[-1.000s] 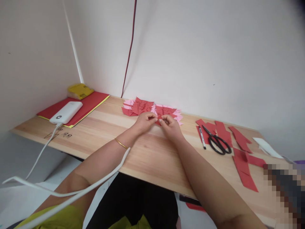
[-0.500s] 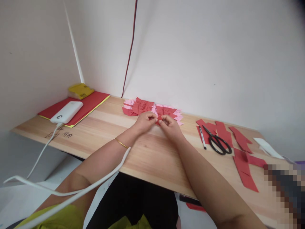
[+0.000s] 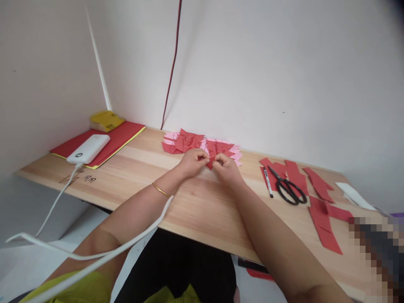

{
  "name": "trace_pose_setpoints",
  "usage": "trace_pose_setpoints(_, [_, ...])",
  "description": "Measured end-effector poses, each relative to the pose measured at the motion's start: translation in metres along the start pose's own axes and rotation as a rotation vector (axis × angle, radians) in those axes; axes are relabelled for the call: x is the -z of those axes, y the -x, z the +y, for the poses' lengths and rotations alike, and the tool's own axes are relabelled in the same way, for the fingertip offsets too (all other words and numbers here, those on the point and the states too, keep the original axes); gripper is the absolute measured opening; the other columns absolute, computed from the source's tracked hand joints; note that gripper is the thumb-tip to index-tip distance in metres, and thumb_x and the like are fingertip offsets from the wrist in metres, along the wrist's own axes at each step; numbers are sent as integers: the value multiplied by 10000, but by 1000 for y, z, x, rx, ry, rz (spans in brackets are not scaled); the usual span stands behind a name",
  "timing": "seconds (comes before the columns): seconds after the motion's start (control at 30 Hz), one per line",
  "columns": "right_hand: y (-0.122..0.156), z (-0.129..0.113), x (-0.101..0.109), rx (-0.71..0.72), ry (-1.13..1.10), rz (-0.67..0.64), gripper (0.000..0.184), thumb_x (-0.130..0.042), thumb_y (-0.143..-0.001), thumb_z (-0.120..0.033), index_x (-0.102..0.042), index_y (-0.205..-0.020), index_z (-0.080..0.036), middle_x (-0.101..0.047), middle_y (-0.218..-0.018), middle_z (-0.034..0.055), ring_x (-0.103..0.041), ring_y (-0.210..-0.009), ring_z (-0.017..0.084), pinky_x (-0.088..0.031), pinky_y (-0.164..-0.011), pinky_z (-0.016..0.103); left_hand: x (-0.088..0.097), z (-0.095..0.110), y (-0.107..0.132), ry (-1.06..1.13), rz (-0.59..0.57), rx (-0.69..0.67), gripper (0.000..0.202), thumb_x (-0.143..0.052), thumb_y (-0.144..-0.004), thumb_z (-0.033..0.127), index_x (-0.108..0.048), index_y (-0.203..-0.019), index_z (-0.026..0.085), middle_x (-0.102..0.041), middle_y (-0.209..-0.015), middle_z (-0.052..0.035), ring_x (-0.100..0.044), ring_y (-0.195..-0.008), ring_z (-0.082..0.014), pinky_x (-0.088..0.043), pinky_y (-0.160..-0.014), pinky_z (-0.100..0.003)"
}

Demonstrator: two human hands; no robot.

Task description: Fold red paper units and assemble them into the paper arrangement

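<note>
A small piece of red paper [image 3: 211, 163] is pinched between my two hands near the back middle of the table. My left hand [image 3: 193, 162] grips its left side with closed fingertips, and a gold bangle circles that wrist. On the other side, my right hand [image 3: 225, 167] pinches the paper between thumb and curled fingers. Just behind the hands lie several folded red paper pieces [image 3: 190, 139] with pointed ends, mixed with pink folded pieces [image 3: 236, 150]. My fingers partly hide the held paper.
Black-handled scissors [image 3: 292, 190] and a white pen [image 3: 268, 182] lie among red paper strips [image 3: 325, 229] at right. At left, a white power bank [image 3: 91, 148] and a yellow packet [image 3: 107, 120] rest on red sheets [image 3: 128, 132]. A white cable [image 3: 126, 242] crosses my left arm.
My fingertips have moved slightly apart, my right hand a little to the right, and more of the red paper shows between them. The other things on the table stay put.
</note>
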State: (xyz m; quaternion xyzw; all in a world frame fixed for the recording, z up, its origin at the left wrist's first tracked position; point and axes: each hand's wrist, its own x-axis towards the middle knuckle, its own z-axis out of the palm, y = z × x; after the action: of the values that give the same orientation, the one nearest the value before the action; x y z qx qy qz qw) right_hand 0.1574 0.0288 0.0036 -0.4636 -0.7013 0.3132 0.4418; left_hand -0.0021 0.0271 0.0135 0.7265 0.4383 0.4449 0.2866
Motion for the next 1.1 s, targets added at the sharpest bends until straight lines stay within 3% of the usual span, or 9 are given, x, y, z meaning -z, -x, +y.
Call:
trace_pose_setpoints(0.2, [2,5,1,-23,-70,-89,83,-499,-685,-274,-529,-691,-196,-543,-632,-31,-432,-545,106,-344,-519,230,1,-2,-1,-8,-15,28,97,-584,-698,183,-620,-613,154,-606,-674,-11,-532,-667,-132,-386,-646,-249])
trace_pose_setpoints(0.33, [3,9,-1,-12,-38,-18,187,-578,-693,-345,-466,-639,-205,-476,-566,-44,-394,-519,102,-324,-502,233,-3,-6,-2,33,-21,66,93,-611,-686,198,-626,-605,154,-610,-671,-10,-541,-686,-132,-403,-679,-253])
trace_pose_setpoints(0.4, [2,12,-1,-21,-33,24,211,-582,-709,-361,-460,-629,-208,-462,-549,-46,-391,-515,105,-321,-501,237,-4,-6,-3,182,65,126,85,-644,-687,238,-645,-683,153,-635,-738,-17,-559,-734,-132,-422,-723,-257])
trace_pose_setpoints(0.5, [0,14,0,-54,-109,44,231,-580,-741,-405,-490,-661,-207,-498,-569,-40,-422,-524,113,-336,-513,242,-5,-5,-2,548,223,312,278,-708,-673,331,-636,-877,157,-650,-867,-37,-580,-749,-118,-453,-728,-264])
trace_pose_setpoints(0.6, [0,14,0,-80,-183,42,255,-584,-753,-431,-493,-665,-210,-537,-586,-29,-455,-535,122,-350,-518,246,-8,-4,0,782,123,458,355,-774,-611,348,-615,-851,140,-645,-818,-37,-589,-690,-107,-470,-691,-269])
trace_pose_setpoints(0.67, [1,14,-1,-88,-198,43,257,-592,-752,-428,-486,-661,-211,-542,-586,-28,-461,-534,122,-347,-512,245,-12,-5,2,814,58,458,334,-799,-568,299,-603,-775,126,-644,-754,-31,-601,-674,-114,-472,-685,-275])
trace_pose_setpoints(0.9, [3,12,-5,-44,-169,16,230,-605,-746,-399,-496,-693,-203,-533,-601,-32,-466,-544,113,-359,-521,241,-19,-8,2,688,135,383,159,-725,-586,209,-612,-650,117,-626,-607,-8,-558,-566,-91,-434,-609,-241])
trace_pose_setpoints(1.1, [3,10,-5,-4,-339,-29,252,-609,-741,-367,-491,-898,-209,-590,-731,-22,-561,-641,125,-443,-611,265,-16,-5,3,643,93,323,144,-703,-614,243,-618,-621,126,-618,-577,-8,-549,-549,-103,-431,-605,-254])
